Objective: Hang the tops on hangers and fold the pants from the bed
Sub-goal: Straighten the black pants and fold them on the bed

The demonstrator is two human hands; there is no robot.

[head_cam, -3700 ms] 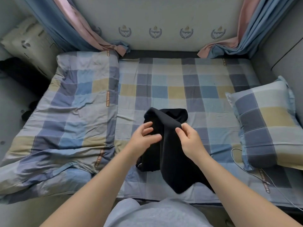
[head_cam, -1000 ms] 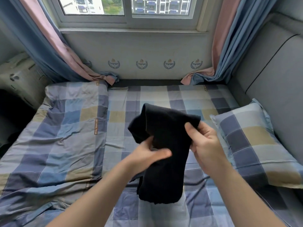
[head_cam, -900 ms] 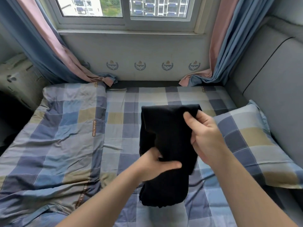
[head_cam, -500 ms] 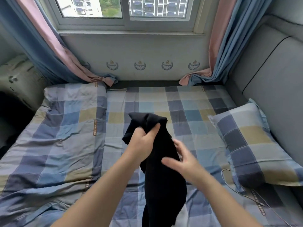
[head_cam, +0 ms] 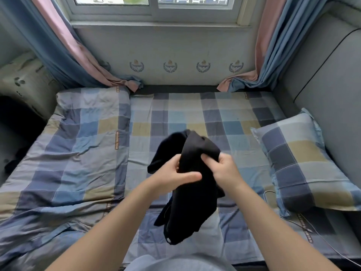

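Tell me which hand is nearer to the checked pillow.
Right. The right hand grips the black garment on the side toward the pillow; the left hand grips it farther off, on the quilt's side.

A single wide-angle view looks from the person's head, forward and down along both forearms. The left hand (head_cam: 172, 178) and right hand (head_cam: 223, 173) sit close to the lens, near mid-frame. Beyond the hands the bed (head_cam: 195, 114) runs to the window (head_cam: 154, 8) wall at the top edge. A pillow (head_cam: 300, 163) lies right of the right hand, a quilt (head_cam: 78, 153) left of the left hand.
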